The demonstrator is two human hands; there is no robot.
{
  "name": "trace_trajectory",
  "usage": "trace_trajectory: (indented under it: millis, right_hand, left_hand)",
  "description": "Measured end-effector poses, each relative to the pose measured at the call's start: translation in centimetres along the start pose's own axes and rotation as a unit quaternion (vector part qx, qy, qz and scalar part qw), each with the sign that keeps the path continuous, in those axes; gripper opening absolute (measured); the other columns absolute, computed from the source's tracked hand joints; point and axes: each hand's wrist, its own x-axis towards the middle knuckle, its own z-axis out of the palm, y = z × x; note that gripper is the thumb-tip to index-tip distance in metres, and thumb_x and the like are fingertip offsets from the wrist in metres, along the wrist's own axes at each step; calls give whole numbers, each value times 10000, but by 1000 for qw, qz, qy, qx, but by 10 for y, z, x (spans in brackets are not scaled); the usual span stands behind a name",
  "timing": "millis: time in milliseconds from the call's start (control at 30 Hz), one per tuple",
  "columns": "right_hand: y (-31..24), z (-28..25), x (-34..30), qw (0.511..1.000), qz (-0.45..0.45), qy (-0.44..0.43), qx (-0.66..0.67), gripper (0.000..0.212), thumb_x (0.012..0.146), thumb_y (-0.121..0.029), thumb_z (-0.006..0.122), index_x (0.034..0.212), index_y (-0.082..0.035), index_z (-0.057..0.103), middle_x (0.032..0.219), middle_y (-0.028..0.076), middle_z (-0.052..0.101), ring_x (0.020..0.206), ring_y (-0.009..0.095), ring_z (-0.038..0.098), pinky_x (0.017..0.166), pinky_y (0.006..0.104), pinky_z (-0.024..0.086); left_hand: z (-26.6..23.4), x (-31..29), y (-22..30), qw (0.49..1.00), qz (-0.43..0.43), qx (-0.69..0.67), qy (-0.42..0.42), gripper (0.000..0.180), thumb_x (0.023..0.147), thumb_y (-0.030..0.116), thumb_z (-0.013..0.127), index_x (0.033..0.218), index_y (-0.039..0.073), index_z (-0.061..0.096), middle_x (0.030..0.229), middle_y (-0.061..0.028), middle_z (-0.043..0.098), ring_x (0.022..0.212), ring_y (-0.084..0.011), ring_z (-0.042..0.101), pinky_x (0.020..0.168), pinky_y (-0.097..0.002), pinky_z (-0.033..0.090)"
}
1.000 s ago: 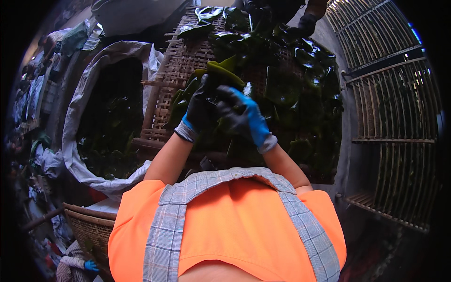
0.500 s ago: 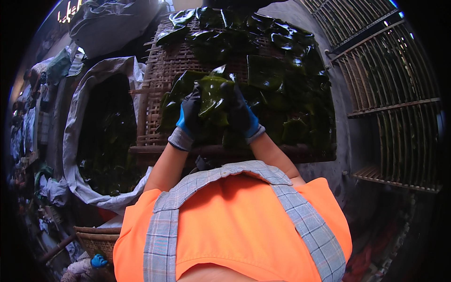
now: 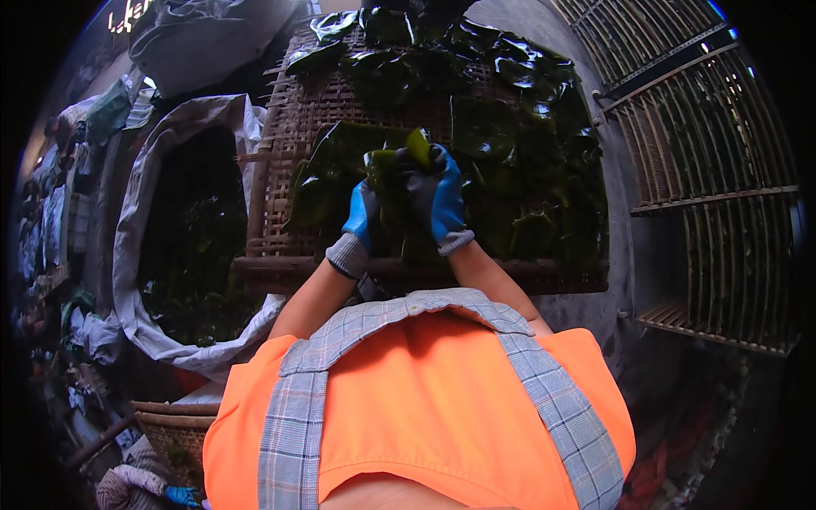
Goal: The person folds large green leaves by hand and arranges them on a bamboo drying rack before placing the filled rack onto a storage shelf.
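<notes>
Both my hands wear blue and dark gloves with grey cuffs and are close together over a woven bamboo tray (image 3: 279, 202). Between them is a glossy dark green kelp piece (image 3: 416, 146), bunched up, with a brighter tip rising beside the right fingers. My right hand (image 3: 439, 194) is closed around it. Closed on its left side is my left hand (image 3: 362, 208), its fingertips partly hidden. Wet kelp sheets (image 3: 484, 127) overlap across the tray's right and far sides. Another broad sheet (image 3: 327, 161) lies just left of my hands.
Left of the tray, a white sack (image 3: 127, 255) with rolled edges holds more dark kelp (image 3: 191, 263). A wicker basket (image 3: 174, 421) stands at lower left, near another person's blue-gloved hand (image 3: 181, 495). Slatted racks (image 3: 697, 161) stand along the right. A grey bundle (image 3: 200, 42) sits at far left.
My hands have drawn nearer each other, and the kelp piece, spread between them before, is now bunched up. The other person's gloved hand has moved down.
</notes>
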Motion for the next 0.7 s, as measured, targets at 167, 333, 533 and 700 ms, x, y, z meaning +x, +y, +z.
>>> trace_trajectory:
  millis: [167,333,533,700]
  right_hand:
    - [-29,-49,3,998,23,36,39,176,895,-74,522,1046,-22,596,998,76,633,888,174,616,822,317,500]
    - [-54,-56,12,997,29,-49,60,196,918,-181,554,1053,-46,598,957,60,640,876,143,616,783,287,512]
    - [-45,-12,3,933,182,-76,302,210,914,-149,550,1071,-24,610,981,60,643,903,145,614,821,291,497]
    - [-34,-2,11,987,71,-44,135,199,880,-73,574,1065,-12,613,989,53,642,903,144,609,840,276,486]
  left_hand:
    - [10,-9,43,986,112,-57,113,368,975,325,421,976,6,605,887,-68,650,744,-154,627,669,-285,530]
    - [6,-13,58,968,177,134,118,338,953,204,474,1223,0,475,1140,-114,584,933,-179,609,814,-344,522]
    - [38,-40,40,975,-14,-52,-214,449,896,135,543,1308,11,411,1250,-110,522,1114,-197,527,985,-348,409]
    - [37,-46,53,973,-1,86,-213,440,866,137,552,1280,34,445,1211,-111,548,1085,-206,548,971,-369,421]
